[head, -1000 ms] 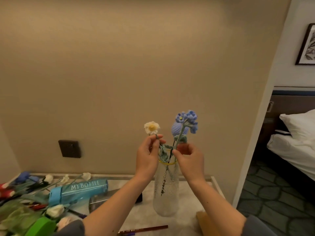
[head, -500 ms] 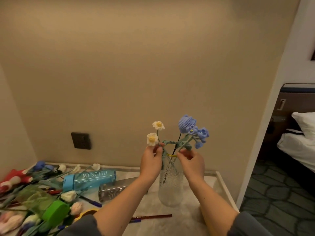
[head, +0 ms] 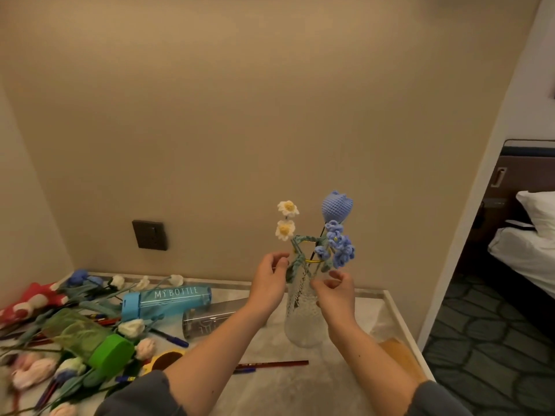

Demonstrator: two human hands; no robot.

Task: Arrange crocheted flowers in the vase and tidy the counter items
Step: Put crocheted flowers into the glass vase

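Observation:
A clear textured glass vase (head: 303, 325) stands upright on the marble counter (head: 300, 391). In it are a stem with two white daisies (head: 285, 229), a blue crocheted tulip (head: 336, 205) and a cluster of small blue flowers (head: 341, 247). My left hand (head: 268, 280) hovers just left of the vase neck, fingers loosely apart beside a green leaf. In front of the neck on the right is my right hand (head: 335, 295), fingers spread and holding nothing.
A blue "MY BOTTLE" bottle (head: 168, 301) and a clear bottle (head: 207, 321) lie left of the vase. Several loose crocheted flowers (head: 75, 295), a green-capped bottle (head: 111, 352), pens and a red pencil (head: 270, 363) litter the left side. An orange object (head: 396, 352) sits near the right edge.
Both hands have let go of the flower stems and dropped slightly away from the vase neck. The daisies and blue flowers now stand in the vase on their own.

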